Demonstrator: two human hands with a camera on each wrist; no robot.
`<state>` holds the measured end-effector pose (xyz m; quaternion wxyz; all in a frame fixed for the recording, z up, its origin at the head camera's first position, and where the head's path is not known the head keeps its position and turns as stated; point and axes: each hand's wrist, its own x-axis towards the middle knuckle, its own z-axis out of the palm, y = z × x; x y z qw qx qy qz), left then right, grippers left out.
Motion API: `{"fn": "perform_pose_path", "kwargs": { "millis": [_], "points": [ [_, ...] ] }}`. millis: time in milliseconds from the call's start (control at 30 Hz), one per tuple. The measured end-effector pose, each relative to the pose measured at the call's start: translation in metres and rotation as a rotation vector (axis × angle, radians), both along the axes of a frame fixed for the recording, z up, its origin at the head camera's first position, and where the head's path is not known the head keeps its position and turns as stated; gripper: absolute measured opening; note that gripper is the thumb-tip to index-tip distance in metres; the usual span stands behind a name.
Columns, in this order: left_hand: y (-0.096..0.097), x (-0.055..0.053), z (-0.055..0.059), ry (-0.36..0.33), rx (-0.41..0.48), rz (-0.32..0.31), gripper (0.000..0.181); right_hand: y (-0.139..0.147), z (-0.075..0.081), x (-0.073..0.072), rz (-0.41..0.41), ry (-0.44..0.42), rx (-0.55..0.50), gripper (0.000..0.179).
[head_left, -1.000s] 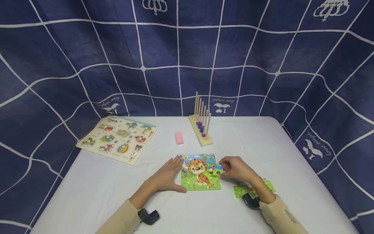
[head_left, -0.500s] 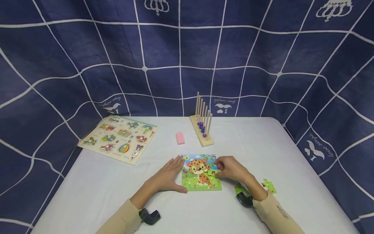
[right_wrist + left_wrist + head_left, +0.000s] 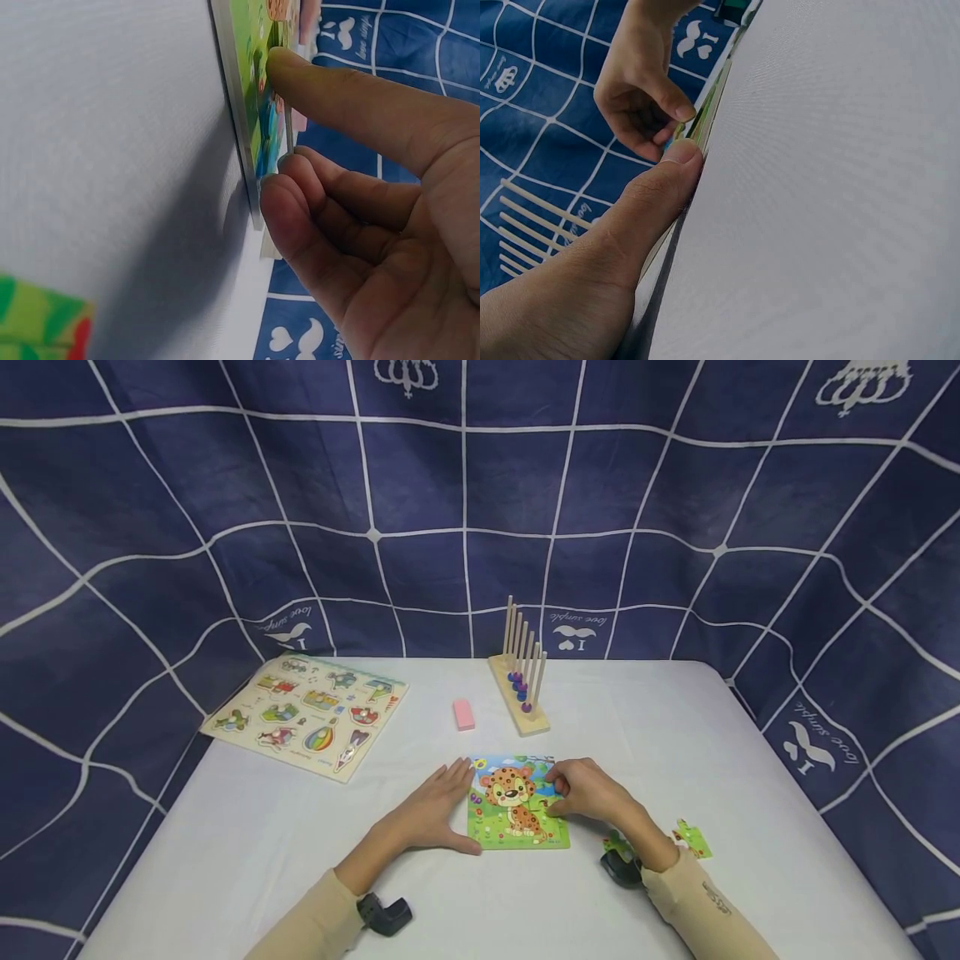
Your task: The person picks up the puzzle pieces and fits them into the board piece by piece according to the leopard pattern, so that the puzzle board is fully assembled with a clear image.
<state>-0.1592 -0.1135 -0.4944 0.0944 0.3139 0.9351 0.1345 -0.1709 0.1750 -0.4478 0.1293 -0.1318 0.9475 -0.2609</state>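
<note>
A flat jigsaw puzzle (image 3: 510,835) with a leopard cub picture lies in the middle of the white table. My left hand (image 3: 431,810) rests along its left side, fingers extended and thumb by the lower left corner. Over the puzzle's right side, my right hand (image 3: 592,793) pinches a thin puzzle piece (image 3: 289,127) between thumb and fingertips. That piece shows nearly edge-on in the right wrist view, close over the picture, and the fingers cover part of it. One loose green puzzle piece (image 3: 692,837) lies right of the right wrist; another (image 3: 615,842) is partly hidden by the forearm.
Behind the puzzle are a pink block (image 3: 463,715) and a wooden peg stand (image 3: 531,724) with upright rods and several blue and purple beads. A vehicle knob-puzzle board (image 3: 300,727) lies at the back left. A blue checked curtain (image 3: 420,568) hangs behind the table.
My right hand has moved left with the puzzle piece, further over the puzzle, and the piece now sits more level with the picture. My left hand has stayed in place.
</note>
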Motion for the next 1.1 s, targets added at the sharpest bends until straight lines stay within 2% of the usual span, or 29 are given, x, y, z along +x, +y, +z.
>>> {"fn": "perform_pose_path", "kwargs": {
  "millis": [667,833,1100],
  "points": [
    [0.0003,-0.0012,-0.0006,-0.014,0.0,0.008,0.131,0.0004,-0.0032,-0.0005,0.011,0.004,0.008,0.043],
    [0.0004,-0.0021,0.0002,-0.008,-0.007,0.009,0.131,0.0009,-0.0039,-0.0025,0.019,-0.003,0.003,0.033],
    [0.0004,-0.0021,0.0002,-0.013,-0.004,0.01,0.131,0.0019,-0.0045,-0.0058,0.087,0.018,-0.014,0.022]
  ]
}}
